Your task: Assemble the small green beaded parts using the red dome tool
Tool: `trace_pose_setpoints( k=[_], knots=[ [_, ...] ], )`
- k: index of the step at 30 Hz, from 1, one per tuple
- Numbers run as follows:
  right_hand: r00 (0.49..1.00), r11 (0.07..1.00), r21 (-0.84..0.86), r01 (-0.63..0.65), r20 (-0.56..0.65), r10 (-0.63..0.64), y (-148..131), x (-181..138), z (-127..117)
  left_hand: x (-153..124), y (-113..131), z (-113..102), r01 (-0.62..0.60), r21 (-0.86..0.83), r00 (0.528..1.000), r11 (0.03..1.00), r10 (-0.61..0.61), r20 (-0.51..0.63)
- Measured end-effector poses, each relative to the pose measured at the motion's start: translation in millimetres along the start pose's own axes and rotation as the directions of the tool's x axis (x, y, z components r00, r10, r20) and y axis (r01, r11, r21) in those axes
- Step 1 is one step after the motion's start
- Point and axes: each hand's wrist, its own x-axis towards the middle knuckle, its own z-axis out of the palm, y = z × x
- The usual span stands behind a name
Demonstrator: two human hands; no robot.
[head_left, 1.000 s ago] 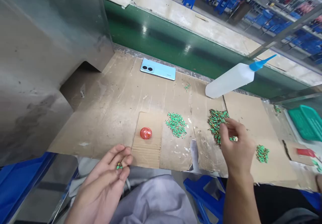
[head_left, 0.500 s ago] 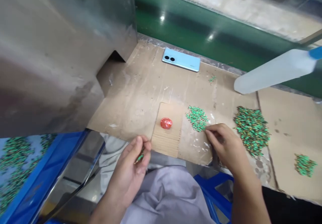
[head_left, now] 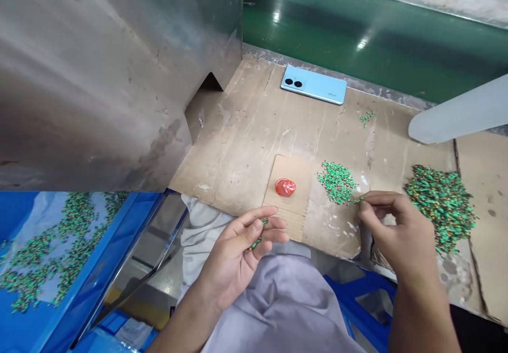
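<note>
Several small green pieces with gold-coloured ends (head_left: 256, 241) lie in my left hand (head_left: 242, 252), held under the thumb with the fingers loosely curled. My right hand (head_left: 397, 231) pinches a tiny green piece (head_left: 360, 199) between thumb and forefinger, at the right edge of a small spread pile of green pieces (head_left: 337, 182). A shallow round red dish of glossy material (head_left: 285, 187) sits on a small cardboard rectangle (head_left: 291, 218), beyond my left fingertips. The larger heap of green and gold pieces (head_left: 440, 207) lies right of my right hand.
A light-blue phone (head_left: 315, 85) lies at the table's back edge near a few loose green pieces (head_left: 366, 117). A translucent white bottle (head_left: 460, 112) stands at right. A sheet-metal housing (head_left: 119, 78) rises on the left, above a blue tray (head_left: 107, 258) of green pieces.
The view has shifted, so the table things appear farther right. My left fingers have loosened and spread, showing more of the pieces. The right hand has drawn slightly away from the small pile.
</note>
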Motion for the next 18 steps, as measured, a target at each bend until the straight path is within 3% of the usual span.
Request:
trace_pose_setpoints(
  k=[9,14,16,18],
  knots=[
    [1.0,0.999,0.04,-0.014,-0.001,0.014,6.0,1.4,-0.9,-0.5,-2.5,4.4,-0.03,0.015,0.997,0.999,0.029,0.065],
    [0.995,0.94,0.334,-0.068,-0.043,0.088,-13.0,-7.0,-1.2,-0.5,-2.0,2.3,-0.025,0.054,0.999,0.998,0.023,0.04],
    [0.997,0.901,0.429,-0.069,0.006,0.074,-32.4,-12.8,1.7,-0.4,-4.0,4.3,-0.029,0.121,0.999,0.992,0.024,0.04],
    [0.992,0.784,0.612,-0.109,0.117,0.047,-53.6,-19.6,7.6,-0.8,-7.3,9.4,-0.065,0.19,0.997,0.98,0.058,0.044]
  ],
)
